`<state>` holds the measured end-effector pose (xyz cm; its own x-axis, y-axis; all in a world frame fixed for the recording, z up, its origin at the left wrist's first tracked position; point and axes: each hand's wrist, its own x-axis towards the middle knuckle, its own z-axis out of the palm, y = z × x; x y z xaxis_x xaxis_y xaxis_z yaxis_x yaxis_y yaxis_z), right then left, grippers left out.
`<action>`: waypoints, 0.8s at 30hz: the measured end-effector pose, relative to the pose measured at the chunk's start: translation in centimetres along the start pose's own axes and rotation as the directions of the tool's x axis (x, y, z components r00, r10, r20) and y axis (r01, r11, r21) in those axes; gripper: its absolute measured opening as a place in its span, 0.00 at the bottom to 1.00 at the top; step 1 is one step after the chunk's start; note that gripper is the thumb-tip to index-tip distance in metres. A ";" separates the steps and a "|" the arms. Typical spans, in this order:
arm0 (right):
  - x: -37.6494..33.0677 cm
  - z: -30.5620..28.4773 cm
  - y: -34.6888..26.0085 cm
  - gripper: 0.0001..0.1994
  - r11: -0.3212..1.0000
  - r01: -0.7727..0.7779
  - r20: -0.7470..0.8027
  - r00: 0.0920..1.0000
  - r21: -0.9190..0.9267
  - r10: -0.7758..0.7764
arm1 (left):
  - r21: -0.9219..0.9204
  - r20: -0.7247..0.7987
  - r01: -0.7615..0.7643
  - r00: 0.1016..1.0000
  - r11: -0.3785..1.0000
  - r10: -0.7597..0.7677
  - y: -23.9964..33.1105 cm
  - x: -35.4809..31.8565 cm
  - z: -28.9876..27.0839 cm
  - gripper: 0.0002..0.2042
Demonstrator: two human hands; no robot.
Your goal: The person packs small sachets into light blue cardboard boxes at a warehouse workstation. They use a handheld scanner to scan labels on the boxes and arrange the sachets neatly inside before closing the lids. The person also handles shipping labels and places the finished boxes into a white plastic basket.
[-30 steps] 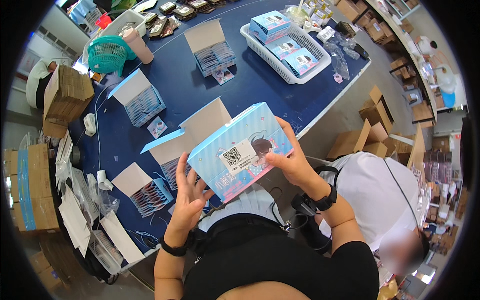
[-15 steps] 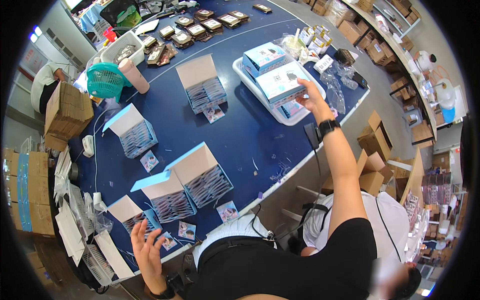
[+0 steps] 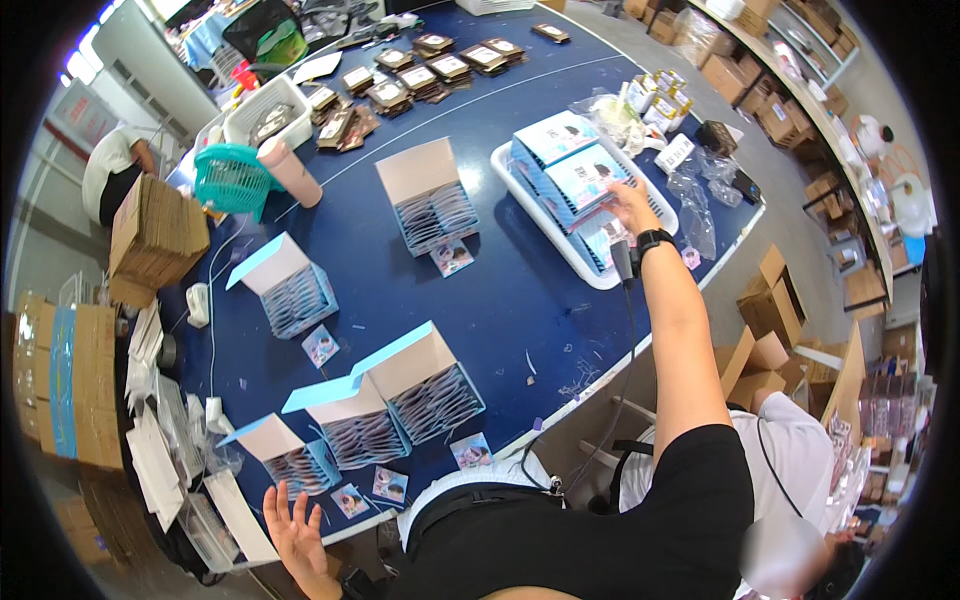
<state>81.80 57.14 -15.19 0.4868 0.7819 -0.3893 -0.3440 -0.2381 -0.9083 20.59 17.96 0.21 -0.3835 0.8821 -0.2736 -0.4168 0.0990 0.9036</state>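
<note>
- Landmark for every place here: the white basket [image 3: 605,281], standing near the right side of the blue table [image 3: 520,310]
- The pale table edge [image 3: 610,374] runs to the basket's right and on past its near side; a stretch of blue tabletop lies open to the basket's left and nearer the person, with a few small scraps on it
- Crumpled clear plastic [image 3: 690,205] takes up the room just right of the basket
- In the basket, blue boxes: one upper box [image 3: 552,138] at the far end, the held box [image 3: 585,178] just nearer, on top, and another box [image 3: 597,240] lower down at the near end
- Left of the basket, two lidded boxes stand open, packed with packets: one nearer to it [image 3: 430,215], one farther off [image 3: 300,300]
- Left of the basket and closer to the person, three more stand open, likewise filled [image 3: 435,400]
- Right hand [image 3: 630,208]: arm stretched to the basket, fingers closed on the held box's right end
- Left hand [image 3: 295,535]: well left of the basket, on its near side, fingers raised and loosely spread
</note>
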 end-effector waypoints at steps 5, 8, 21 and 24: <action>-0.5 -1.2 2.5 0.33 0.989 0.113 -0.136 0.983 -0.096 -0.125 | 0.017 0.071 0.000 0.997 1.000 -0.001 0.7 0.0 -0.7 0.34; -4.4 -0.5 2.1 0.32 0.983 0.152 -0.245 0.962 0.101 -0.123 | -0.009 0.069 -0.033 0.997 0.999 0.034 1.4 -0.5 -2.4 0.33; -36.0 3.2 4.9 0.12 0.985 0.165 0.100 0.981 0.043 -0.168 | -0.094 0.162 0.067 0.986 0.993 -0.051 2.4 2.1 -12.4 0.28; -48.6 7.3 0.8 0.11 0.797 0.553 0.651 0.703 -0.244 -0.288 | -0.089 0.224 0.090 0.972 0.992 -0.068 3.7 2.6 -14.6 0.28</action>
<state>51.97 23.14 4.15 -0.0815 0.9928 0.0876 0.1910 0.1018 -0.9763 5.97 13.88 -1.99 -0.1594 0.9540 -0.2539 -0.5216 0.1370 0.8421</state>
